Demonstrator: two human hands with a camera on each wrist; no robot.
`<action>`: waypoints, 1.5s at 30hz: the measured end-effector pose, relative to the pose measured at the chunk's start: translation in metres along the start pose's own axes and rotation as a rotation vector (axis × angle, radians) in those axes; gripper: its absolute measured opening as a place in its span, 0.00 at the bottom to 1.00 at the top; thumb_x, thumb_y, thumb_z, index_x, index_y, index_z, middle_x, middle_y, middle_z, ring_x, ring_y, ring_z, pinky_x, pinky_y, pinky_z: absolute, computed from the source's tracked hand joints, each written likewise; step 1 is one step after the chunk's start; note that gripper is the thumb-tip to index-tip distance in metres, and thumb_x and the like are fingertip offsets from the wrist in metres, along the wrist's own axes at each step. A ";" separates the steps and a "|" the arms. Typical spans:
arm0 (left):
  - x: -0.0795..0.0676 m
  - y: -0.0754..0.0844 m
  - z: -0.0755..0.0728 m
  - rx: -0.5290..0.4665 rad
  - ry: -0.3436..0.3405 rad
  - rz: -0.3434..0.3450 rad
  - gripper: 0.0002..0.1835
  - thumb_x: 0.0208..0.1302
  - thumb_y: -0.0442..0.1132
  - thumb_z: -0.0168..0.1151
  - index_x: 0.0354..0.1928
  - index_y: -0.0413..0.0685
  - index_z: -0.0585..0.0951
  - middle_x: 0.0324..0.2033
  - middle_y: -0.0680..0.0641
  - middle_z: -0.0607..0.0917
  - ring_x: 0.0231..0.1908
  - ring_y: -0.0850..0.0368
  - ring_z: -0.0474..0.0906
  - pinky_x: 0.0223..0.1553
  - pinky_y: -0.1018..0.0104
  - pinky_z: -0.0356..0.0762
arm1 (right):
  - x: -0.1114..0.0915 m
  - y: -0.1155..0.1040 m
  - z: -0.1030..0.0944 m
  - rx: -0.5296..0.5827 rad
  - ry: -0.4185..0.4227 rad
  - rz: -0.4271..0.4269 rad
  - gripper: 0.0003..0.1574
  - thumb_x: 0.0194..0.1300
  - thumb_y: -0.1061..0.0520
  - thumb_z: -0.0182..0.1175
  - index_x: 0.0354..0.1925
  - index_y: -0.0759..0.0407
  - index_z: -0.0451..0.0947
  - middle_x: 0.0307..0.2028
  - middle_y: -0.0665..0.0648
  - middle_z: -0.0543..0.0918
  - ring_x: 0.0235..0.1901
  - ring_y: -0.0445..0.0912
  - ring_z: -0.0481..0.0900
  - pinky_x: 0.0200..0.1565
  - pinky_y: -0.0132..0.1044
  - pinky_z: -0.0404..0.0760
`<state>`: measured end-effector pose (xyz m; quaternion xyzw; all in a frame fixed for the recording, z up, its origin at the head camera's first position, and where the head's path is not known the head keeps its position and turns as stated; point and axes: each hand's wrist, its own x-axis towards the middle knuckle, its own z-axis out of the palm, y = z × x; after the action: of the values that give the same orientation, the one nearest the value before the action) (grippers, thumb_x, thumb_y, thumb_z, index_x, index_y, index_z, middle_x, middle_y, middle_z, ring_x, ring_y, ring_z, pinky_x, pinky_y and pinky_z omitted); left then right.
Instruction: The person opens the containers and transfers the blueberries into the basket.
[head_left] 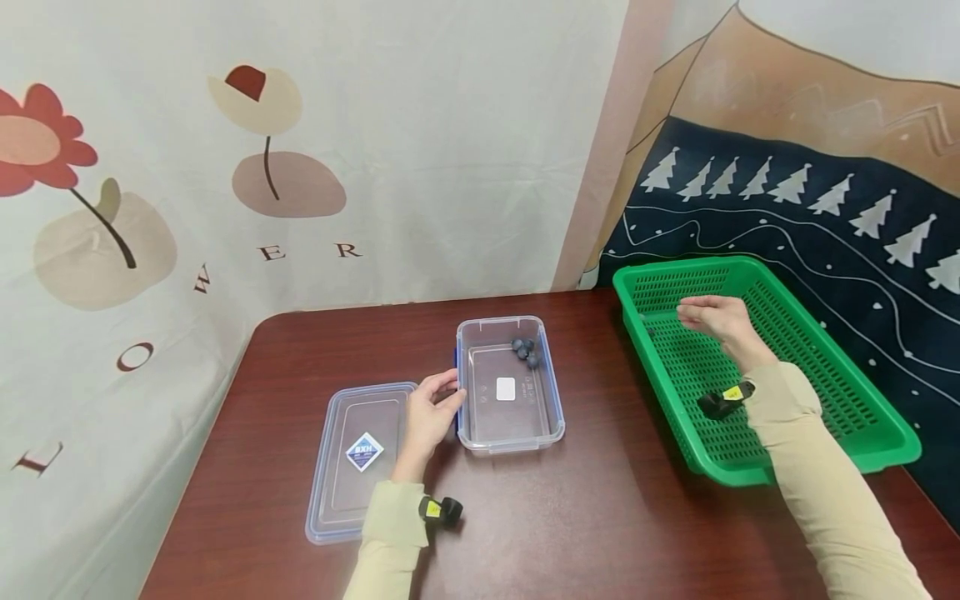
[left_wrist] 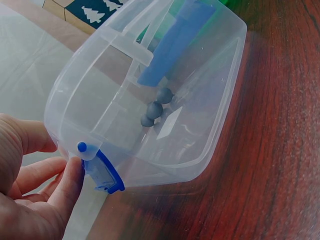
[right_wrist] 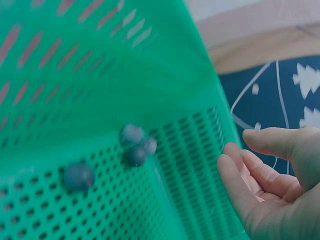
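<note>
A clear plastic food container (head_left: 483, 425) with blue side latches stands uncovered on the table, with several blueberries (head_left: 522, 350) near its far right corner. My left hand (head_left: 431, 417) holds the container's left rim, thumb and fingers by the blue latch (left_wrist: 105, 172), as the left wrist view shows. Over the far part of a green basket (head_left: 697, 446) hovers my right hand (head_left: 720, 323), fingers slightly bent and nothing visible in them. More blueberries (right_wrist: 78, 177) lie on the basket's perforated bottom in the right wrist view, apart from that hand.
The container's clear lid (head_left: 337, 492), with a blue and white label, lies flat to the left, partly under my left forearm. A dark red-brown wooden table (head_left: 600, 517) carries everything. Printed cloths (head_left: 450, 150) hang behind the table and along its right side.
</note>
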<state>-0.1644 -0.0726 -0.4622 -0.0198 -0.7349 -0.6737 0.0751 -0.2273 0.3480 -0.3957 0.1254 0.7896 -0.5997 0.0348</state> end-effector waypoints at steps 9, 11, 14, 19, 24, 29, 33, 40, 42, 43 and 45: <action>-0.002 0.006 0.000 -0.016 0.004 -0.006 0.18 0.53 0.19 0.59 0.48 0.19 0.74 0.43 0.27 0.77 0.46 0.35 0.76 0.47 0.67 0.80 | -0.004 -0.027 0.025 0.202 -0.048 -0.082 0.07 0.63 0.67 0.57 0.36 0.58 0.79 0.26 0.45 0.83 0.31 0.35 0.82 0.40 0.28 0.82; -0.002 0.005 0.000 -0.017 0.007 -0.004 0.18 0.53 0.19 0.59 0.48 0.19 0.75 0.43 0.27 0.77 0.46 0.35 0.76 0.47 0.67 0.80 | -0.005 -0.033 0.032 0.224 -0.055 -0.087 0.08 0.62 0.67 0.58 0.34 0.55 0.79 0.26 0.46 0.83 0.31 0.36 0.83 0.38 0.27 0.83; -0.002 0.005 0.000 -0.006 0.010 0.003 0.18 0.53 0.19 0.59 0.47 0.19 0.75 0.42 0.27 0.77 0.46 0.35 0.76 0.46 0.65 0.80 | -0.006 -0.040 0.043 0.188 -0.066 -0.098 0.10 0.63 0.66 0.58 0.44 0.66 0.77 0.27 0.45 0.83 0.31 0.36 0.83 0.38 0.27 0.83; -0.003 0.005 -0.001 -0.001 0.007 0.001 0.17 0.53 0.19 0.59 0.48 0.19 0.75 0.42 0.27 0.77 0.46 0.35 0.76 0.47 0.65 0.80 | -0.007 -0.049 0.064 0.113 -0.079 -0.117 0.27 0.64 0.64 0.58 0.57 0.79 0.66 0.28 0.43 0.83 0.31 0.35 0.83 0.42 0.32 0.82; -0.003 0.007 0.000 0.000 0.005 0.004 0.18 0.53 0.19 0.59 0.48 0.19 0.75 0.42 0.27 0.77 0.46 0.35 0.76 0.47 0.64 0.80 | -0.011 -0.057 0.089 0.072 -0.122 -0.127 0.26 0.64 0.65 0.58 0.56 0.79 0.67 0.29 0.46 0.83 0.31 0.36 0.82 0.43 0.31 0.82; -0.003 0.009 0.000 0.009 0.011 0.012 0.17 0.53 0.19 0.59 0.48 0.19 0.75 0.42 0.27 0.77 0.46 0.34 0.76 0.48 0.60 0.80 | -0.012 -0.059 0.115 -0.030 -0.160 -0.130 0.23 0.64 0.63 0.58 0.55 0.74 0.71 0.41 0.60 0.82 0.34 0.37 0.81 0.49 0.36 0.79; -0.003 0.010 0.000 0.005 0.008 0.006 0.17 0.53 0.19 0.59 0.48 0.19 0.75 0.42 0.27 0.77 0.46 0.34 0.76 0.48 0.60 0.80 | -0.014 -0.059 0.136 -0.049 -0.176 -0.114 0.21 0.64 0.62 0.59 0.54 0.71 0.74 0.46 0.67 0.80 0.35 0.39 0.82 0.52 0.41 0.78; -0.004 0.010 0.000 0.000 0.007 -0.003 0.18 0.53 0.19 0.59 0.48 0.20 0.75 0.42 0.27 0.77 0.46 0.35 0.76 0.48 0.63 0.80 | -0.016 -0.054 0.168 -0.067 -0.182 -0.101 0.21 0.64 0.61 0.59 0.54 0.68 0.75 0.51 0.68 0.78 0.49 0.56 0.78 0.54 0.43 0.77; -0.004 0.010 0.000 0.002 0.009 0.000 0.18 0.53 0.19 0.59 0.48 0.20 0.75 0.42 0.27 0.77 0.45 0.35 0.76 0.48 0.62 0.80 | -0.017 -0.052 0.177 -0.070 -0.181 -0.108 0.22 0.64 0.61 0.59 0.55 0.69 0.74 0.51 0.68 0.78 0.51 0.58 0.77 0.54 0.43 0.76; -0.004 0.011 0.000 0.003 0.011 -0.001 0.18 0.53 0.19 0.59 0.48 0.20 0.75 0.42 0.27 0.77 0.45 0.35 0.76 0.48 0.61 0.80 | -0.018 -0.050 0.181 -0.068 -0.180 -0.114 0.22 0.64 0.61 0.59 0.55 0.69 0.73 0.51 0.68 0.78 0.51 0.58 0.77 0.55 0.44 0.76; -0.004 0.011 0.000 0.001 0.012 -0.001 0.18 0.53 0.19 0.59 0.48 0.20 0.75 0.42 0.27 0.77 0.45 0.34 0.76 0.49 0.59 0.79 | -0.019 -0.048 0.189 -0.084 -0.177 -0.121 0.22 0.64 0.61 0.59 0.55 0.69 0.73 0.51 0.67 0.78 0.50 0.57 0.78 0.54 0.44 0.77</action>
<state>-0.1590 -0.0711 -0.4517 -0.0155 -0.7347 -0.6736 0.0791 -0.2384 0.1524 -0.3997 0.0227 0.8140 -0.5758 0.0734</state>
